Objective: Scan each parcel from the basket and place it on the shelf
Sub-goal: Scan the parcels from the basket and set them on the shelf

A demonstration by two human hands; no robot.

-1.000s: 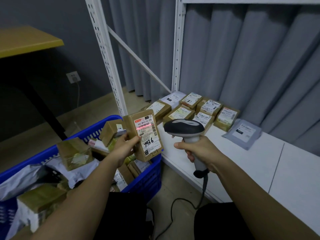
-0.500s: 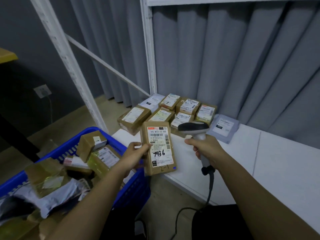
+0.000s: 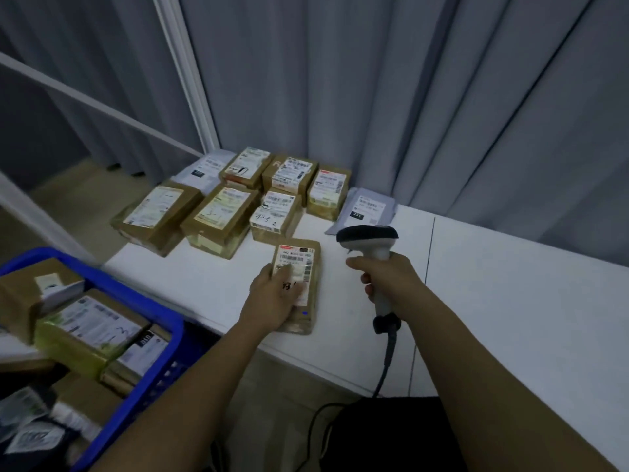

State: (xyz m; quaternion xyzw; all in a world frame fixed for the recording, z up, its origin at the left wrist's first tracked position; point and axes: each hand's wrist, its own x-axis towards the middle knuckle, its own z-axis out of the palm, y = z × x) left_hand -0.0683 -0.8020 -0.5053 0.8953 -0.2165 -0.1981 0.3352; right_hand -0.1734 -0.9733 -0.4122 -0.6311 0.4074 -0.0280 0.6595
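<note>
Your left hand [image 3: 272,303] is lying flat, fingers spread, on the taped brown cardboard parcel [image 3: 299,284] resting on the smooth white shelf [image 3: 493,284]; your right hand [image 3: 388,279] is gripping the grey plastic scanner [image 3: 369,241].

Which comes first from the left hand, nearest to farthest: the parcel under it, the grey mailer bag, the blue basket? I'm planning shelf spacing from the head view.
1. Parcel: directly under the left hand, touching it, on the shelf.
2. Blue basket: to the hand's left, off the shelf edge.
3. Grey mailer bag: farther back and right, near the curtain.
</note>
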